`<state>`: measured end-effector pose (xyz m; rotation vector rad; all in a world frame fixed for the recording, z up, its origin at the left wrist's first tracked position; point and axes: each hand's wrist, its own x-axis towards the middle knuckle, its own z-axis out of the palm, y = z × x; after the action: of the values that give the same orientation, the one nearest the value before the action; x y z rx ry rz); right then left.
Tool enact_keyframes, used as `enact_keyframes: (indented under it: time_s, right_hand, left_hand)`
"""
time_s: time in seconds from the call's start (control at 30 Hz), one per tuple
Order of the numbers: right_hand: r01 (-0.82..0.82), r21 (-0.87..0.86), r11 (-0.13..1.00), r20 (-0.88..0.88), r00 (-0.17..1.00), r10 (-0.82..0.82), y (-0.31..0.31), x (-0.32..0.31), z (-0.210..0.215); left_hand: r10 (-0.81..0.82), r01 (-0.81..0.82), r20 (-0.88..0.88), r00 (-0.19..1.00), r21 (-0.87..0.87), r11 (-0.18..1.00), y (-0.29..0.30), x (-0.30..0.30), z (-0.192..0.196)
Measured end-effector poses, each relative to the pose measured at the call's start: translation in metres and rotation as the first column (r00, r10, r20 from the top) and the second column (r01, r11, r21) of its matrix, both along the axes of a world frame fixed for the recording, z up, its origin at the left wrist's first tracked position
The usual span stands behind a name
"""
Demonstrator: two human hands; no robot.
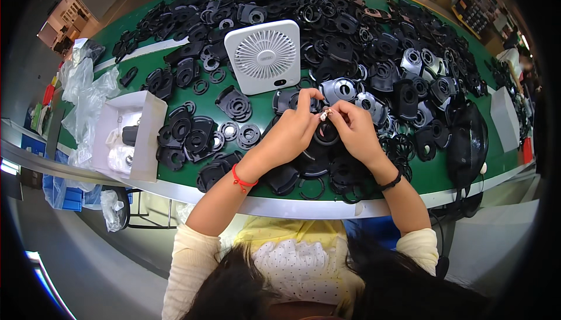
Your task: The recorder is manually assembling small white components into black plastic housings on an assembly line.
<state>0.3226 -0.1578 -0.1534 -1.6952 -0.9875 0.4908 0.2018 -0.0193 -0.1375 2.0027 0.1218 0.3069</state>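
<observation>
Head view: the left hand (pixel 295 122) and right hand (pixel 350 124) pinch together on a small pale part (pixel 325 113) above the green tabletop (pixel 263 109), over black plastic rings (pixel 315 162). It looks light, rigid, best gripped by its edges.

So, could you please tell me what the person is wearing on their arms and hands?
Both hands are bare, with no gloves. The left hand has a red cord bracelet at the wrist; the right hand has a black band at its wrist. Cream ribbed sleeves are pushed up near both elbows.
</observation>
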Motion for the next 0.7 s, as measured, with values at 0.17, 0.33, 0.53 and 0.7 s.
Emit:
enact_keyframes:
  time_s: [0.17, 0.33, 0.53, 0.7]
  right_hand:
    - [0.060, 0.094, 0.994, -0.035, 0.998, -0.056, 0.005, -0.006, -0.003]
    - [0.096, 0.003, 0.995, -0.182, 0.979, -0.094, 0.000, 0.000, -0.001]
    - [0.033, -0.008, 0.999, -0.169, 0.985, -0.034, 0.009, -0.016, 0.008]
    - [0.062, 0.002, 0.998, -0.162, 0.985, -0.061, 0.001, -0.005, 0.001]
  left_hand:
    - [0.106, -0.105, 0.007, 0.994, 0.217, 0.971, 0.013, -0.005, 0.025]
    - [0.283, -0.250, 0.289, 0.915, -0.147, 0.957, 0.013, -0.045, 0.086]
    - [-0.247, 0.414, 0.566, 0.787, -0.186, 0.891, -0.007, -0.123, 0.139]
    - [-0.138, 0.489, 0.609, 0.781, -0.459, 0.742, -0.053, -0.117, 0.146]
